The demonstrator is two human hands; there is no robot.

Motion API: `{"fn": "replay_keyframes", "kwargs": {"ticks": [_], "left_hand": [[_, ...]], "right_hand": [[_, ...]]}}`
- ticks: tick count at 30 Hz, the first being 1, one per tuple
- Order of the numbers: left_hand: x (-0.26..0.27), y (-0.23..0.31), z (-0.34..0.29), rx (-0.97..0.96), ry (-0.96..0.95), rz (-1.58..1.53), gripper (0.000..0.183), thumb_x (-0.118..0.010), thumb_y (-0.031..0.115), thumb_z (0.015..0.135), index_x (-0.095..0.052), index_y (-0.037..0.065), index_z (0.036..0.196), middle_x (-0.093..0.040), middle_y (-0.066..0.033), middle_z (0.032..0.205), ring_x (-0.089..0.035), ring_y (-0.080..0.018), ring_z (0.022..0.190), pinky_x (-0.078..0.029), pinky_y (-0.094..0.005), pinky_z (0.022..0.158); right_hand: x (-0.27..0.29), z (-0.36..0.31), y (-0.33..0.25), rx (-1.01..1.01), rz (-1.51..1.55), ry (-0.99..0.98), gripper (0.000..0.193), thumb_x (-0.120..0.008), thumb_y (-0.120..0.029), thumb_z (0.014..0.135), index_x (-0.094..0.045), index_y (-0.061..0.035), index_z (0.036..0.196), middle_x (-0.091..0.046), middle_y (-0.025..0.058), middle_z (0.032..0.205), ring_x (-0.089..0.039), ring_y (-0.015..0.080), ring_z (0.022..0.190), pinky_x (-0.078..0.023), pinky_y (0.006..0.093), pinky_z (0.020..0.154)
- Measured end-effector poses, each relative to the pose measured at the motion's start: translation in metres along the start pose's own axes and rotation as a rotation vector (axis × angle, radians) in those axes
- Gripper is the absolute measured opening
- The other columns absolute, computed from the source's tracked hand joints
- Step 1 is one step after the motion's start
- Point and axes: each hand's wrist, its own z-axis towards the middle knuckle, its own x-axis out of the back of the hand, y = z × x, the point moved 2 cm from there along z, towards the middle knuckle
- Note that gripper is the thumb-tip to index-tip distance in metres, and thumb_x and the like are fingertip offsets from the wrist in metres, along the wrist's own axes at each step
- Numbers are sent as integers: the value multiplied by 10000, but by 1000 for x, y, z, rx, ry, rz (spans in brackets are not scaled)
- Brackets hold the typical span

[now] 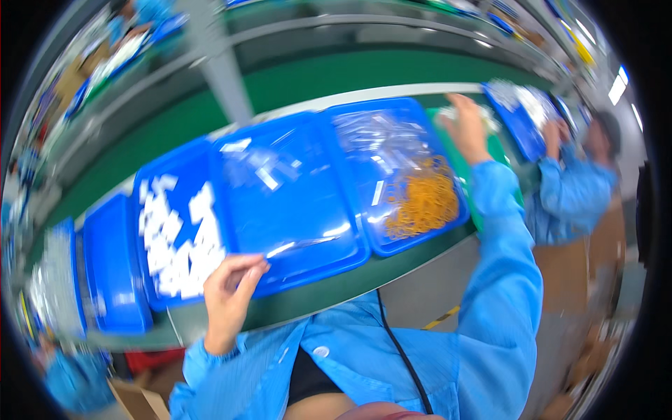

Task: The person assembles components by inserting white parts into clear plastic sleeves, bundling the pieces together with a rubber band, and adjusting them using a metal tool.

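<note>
My left hand (231, 297) is at the near edge of the middle blue tray (294, 196), its thumb and fingertips pinched together. What they hold, if anything, is too small to make out. Clear plastic bags and small white pieces (267, 178) lie in that tray, with a thin shiny streak near its front. Reaching far right, my right hand (467, 129) hovers over a green tray (514, 175) with its fingers apart; blurred whitish items sit in it. Between the hands, another blue tray (381, 246) contains yellow-orange rubber bands (423, 199) and clear plastic bags (381, 133).
White pieces (168, 238) fill a blue tray on the left, beside another blue tray (112, 259) and stacked clear bags (52, 280). A co-worker in blue (577, 189) handles white items at a blue tray on the right. A grey post (220, 63) rises behind the bench.
</note>
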Motion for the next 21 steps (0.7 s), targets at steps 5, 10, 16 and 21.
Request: {"fn": "replay_keyframes", "kwargs": {"ticks": [5, 10, 16, 21], "left_hand": [[21, 3, 1, -52, 75, -12, 186, -636, 18, 922, -656, -44, 1096, -675, -114, 1031, -670, -170, 961, -529, -272, 819], [43, 9, -11, -177, 135, 61, 181, -655, 33, 905, -681, -13, 1078, -672, -104, 1019, -667, -161, 927, -527, -269, 796], [116, 27, -34, -443, 314, 427, 173, -673, -20, 856, -695, -14, 1028, -688, -121, 959, -657, -182, 866, -508, -284, 748], [222, 33, -59, -361, 600, 1007, 128, -679, 42, 842, -679, 24, 969, -635, -107, 846, -652, -251, 751, -525, -323, 654]], "right_hand": [[21, 30, -141, 63, 484, -392, 341, -739, -141, 811, -655, -69, 1134, -671, 127, 1050, -663, 250, 820, -537, 361, 752], [-17, 34, -285, 442, 515, -476, 228, -719, -204, 813, -635, -75, 981, -685, 123, 852, -654, 328, 835, -520, 443, 705], [-44, 14, -310, 406, 293, -592, 219, -713, -177, 813, -567, -60, 926, -677, 127, 771, -672, 337, 721, -527, 455, 626], [-24, 4, -314, 484, 239, -716, 183, -707, -193, 835, -574, -73, 869, -666, 121, 686, -662, 344, 647, -507, 456, 591]]}}
